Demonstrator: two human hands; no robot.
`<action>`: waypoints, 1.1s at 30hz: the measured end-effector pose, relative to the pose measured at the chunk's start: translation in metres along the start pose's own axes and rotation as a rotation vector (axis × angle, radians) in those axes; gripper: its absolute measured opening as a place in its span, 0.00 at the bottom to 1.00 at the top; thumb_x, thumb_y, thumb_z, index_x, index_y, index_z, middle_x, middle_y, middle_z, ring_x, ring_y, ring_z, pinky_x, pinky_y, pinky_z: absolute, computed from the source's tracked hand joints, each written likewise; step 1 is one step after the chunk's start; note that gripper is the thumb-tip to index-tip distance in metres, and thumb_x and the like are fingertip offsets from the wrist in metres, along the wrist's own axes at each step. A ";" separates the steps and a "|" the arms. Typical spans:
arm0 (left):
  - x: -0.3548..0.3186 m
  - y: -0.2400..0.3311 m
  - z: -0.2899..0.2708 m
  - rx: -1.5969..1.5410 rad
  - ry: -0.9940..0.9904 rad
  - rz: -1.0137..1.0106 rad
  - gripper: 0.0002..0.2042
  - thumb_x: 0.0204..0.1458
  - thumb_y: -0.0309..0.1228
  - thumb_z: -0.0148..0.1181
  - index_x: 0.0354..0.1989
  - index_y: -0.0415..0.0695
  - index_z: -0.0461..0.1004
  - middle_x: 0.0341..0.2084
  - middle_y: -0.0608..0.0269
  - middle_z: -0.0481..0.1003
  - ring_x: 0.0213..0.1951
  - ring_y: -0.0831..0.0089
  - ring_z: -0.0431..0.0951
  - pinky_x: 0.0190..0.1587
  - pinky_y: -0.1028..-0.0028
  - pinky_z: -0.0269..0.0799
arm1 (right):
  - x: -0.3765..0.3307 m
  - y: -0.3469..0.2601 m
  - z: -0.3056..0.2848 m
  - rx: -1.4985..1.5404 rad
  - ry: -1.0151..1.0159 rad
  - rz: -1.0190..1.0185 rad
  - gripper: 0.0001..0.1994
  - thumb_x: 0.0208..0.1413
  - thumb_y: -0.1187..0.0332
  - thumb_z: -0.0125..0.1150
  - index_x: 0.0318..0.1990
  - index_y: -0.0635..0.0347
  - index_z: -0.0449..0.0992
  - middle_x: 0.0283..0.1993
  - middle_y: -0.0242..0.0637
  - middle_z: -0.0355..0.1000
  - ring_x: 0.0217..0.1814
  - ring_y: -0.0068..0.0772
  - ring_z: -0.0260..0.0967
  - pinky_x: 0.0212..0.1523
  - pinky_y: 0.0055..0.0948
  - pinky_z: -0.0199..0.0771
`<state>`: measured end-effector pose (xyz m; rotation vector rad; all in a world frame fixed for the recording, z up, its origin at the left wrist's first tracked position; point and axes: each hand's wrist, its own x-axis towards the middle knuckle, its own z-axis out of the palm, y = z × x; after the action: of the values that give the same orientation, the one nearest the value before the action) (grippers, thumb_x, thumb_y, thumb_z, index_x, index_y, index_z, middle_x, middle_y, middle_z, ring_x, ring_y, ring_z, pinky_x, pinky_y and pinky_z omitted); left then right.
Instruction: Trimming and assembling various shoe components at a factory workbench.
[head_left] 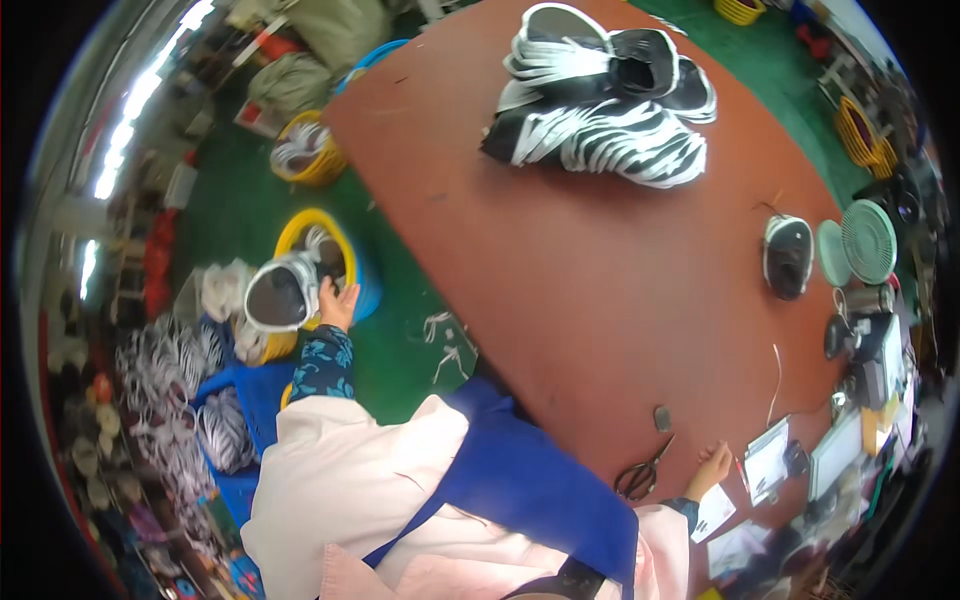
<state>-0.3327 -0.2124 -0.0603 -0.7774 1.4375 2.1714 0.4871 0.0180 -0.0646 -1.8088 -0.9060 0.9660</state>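
My left hand reaches out over a yellow-rimmed blue bucket on the floor. Its fingers are stretched, and the thumb side touches a black-and-white shoe upper with a dark oval face. Striped black-and-white pieces show inside the bucket behind it. On the table's near right part, my right hand rests with curled fingers by a sheet of white paper. Anything inside those fingers is hidden. Black-handled scissors and a small dark block lie to its left.
Black-and-white shoe uppers are stacked on the far part of the reddish-brown table. A single upper lies near a green fan. Blue crates and heaped striped uppers stand left; scraps litter the green floor.
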 end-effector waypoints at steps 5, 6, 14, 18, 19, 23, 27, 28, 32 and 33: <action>-0.024 -0.061 0.221 0.822 -0.668 0.265 0.24 0.58 0.35 0.63 0.61 0.40 0.67 0.53 0.56 0.73 0.54 0.68 0.74 0.55 0.65 0.73 | -0.067 -0.046 0.103 -0.027 0.047 0.051 0.11 0.66 0.62 0.55 0.42 0.60 0.76 0.27 0.29 0.72 0.24 0.16 0.67 0.25 0.16 0.64; -0.003 -0.081 0.257 0.998 -0.847 0.479 0.28 0.54 0.35 0.68 0.61 0.40 0.67 0.55 0.54 0.72 0.55 0.66 0.74 0.56 0.67 0.72 | -0.084 -0.059 0.127 -0.019 0.042 0.058 0.11 0.66 0.62 0.56 0.42 0.60 0.76 0.27 0.29 0.72 0.24 0.17 0.67 0.25 0.16 0.65; -0.042 -0.134 0.384 1.469 -1.199 1.257 0.33 0.30 0.42 0.78 0.48 0.41 0.74 0.43 0.47 0.75 0.48 0.46 0.72 0.53 0.55 0.66 | -0.188 -0.062 0.230 0.018 -0.089 0.216 0.08 0.66 0.65 0.57 0.40 0.60 0.76 0.29 0.30 0.74 0.26 0.16 0.68 0.26 0.17 0.67; -0.089 -0.127 0.350 1.508 -1.262 0.922 0.32 0.33 0.49 0.76 0.44 0.38 0.77 0.42 0.43 0.78 0.45 0.44 0.77 0.50 0.55 0.74 | -0.202 -0.065 0.274 0.031 -0.154 0.242 0.09 0.66 0.66 0.56 0.41 0.64 0.76 0.30 0.33 0.74 0.28 0.20 0.69 0.30 0.18 0.71; -0.116 -0.116 0.345 1.513 -1.295 0.781 0.32 0.34 0.48 0.76 0.45 0.38 0.77 0.42 0.42 0.78 0.45 0.44 0.78 0.49 0.58 0.75 | -0.199 -0.070 0.281 -0.036 -0.208 0.225 0.09 0.66 0.67 0.56 0.43 0.65 0.75 0.31 0.34 0.74 0.30 0.20 0.71 0.30 0.20 0.73; -0.189 -0.062 0.320 1.103 -1.312 -0.154 0.22 0.50 0.35 0.70 0.49 0.34 0.76 0.44 0.54 0.80 0.45 0.65 0.80 0.50 0.69 0.74 | -0.185 -0.177 0.320 -0.201 -0.246 -0.259 0.08 0.63 0.70 0.58 0.44 0.65 0.77 0.37 0.42 0.76 0.38 0.26 0.74 0.38 0.26 0.74; -0.217 -0.019 0.308 1.063 -1.257 -0.508 0.21 0.60 0.35 0.57 0.56 0.34 0.72 0.49 0.57 0.78 0.51 0.69 0.78 0.57 0.71 0.70 | -0.190 -0.250 0.316 -0.106 -0.310 -0.468 0.12 0.58 0.74 0.62 0.49 0.63 0.76 0.45 0.43 0.74 0.44 0.36 0.74 0.44 0.29 0.73; -0.228 -0.017 0.307 1.037 -1.258 -0.516 0.20 0.61 0.36 0.56 0.55 0.34 0.72 0.48 0.57 0.78 0.50 0.70 0.78 0.55 0.71 0.71 | -0.193 -0.260 0.312 -0.110 -0.282 -0.555 0.12 0.54 0.76 0.64 0.47 0.63 0.77 0.44 0.42 0.75 0.44 0.40 0.73 0.44 0.33 0.74; -0.249 -0.025 0.284 0.870 -1.162 -0.711 0.23 0.64 0.38 0.53 0.62 0.37 0.67 0.54 0.56 0.75 0.54 0.66 0.76 0.60 0.67 0.68 | -0.207 -0.263 0.274 -0.108 -0.269 -0.747 0.12 0.49 0.77 0.68 0.43 0.64 0.78 0.40 0.44 0.76 0.40 0.42 0.73 0.42 0.34 0.74; -0.256 -0.032 0.276 0.780 -1.118 -0.747 0.23 0.66 0.40 0.48 0.63 0.38 0.65 0.57 0.54 0.73 0.57 0.62 0.75 0.63 0.64 0.67 | -0.212 -0.258 0.265 -0.057 -0.289 -0.715 0.12 0.49 0.77 0.68 0.42 0.64 0.78 0.39 0.43 0.77 0.39 0.42 0.73 0.40 0.34 0.74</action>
<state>-0.1801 0.0445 0.1709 0.2045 0.9598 0.9644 0.1124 0.0189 0.1386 -1.2355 -1.6262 0.7360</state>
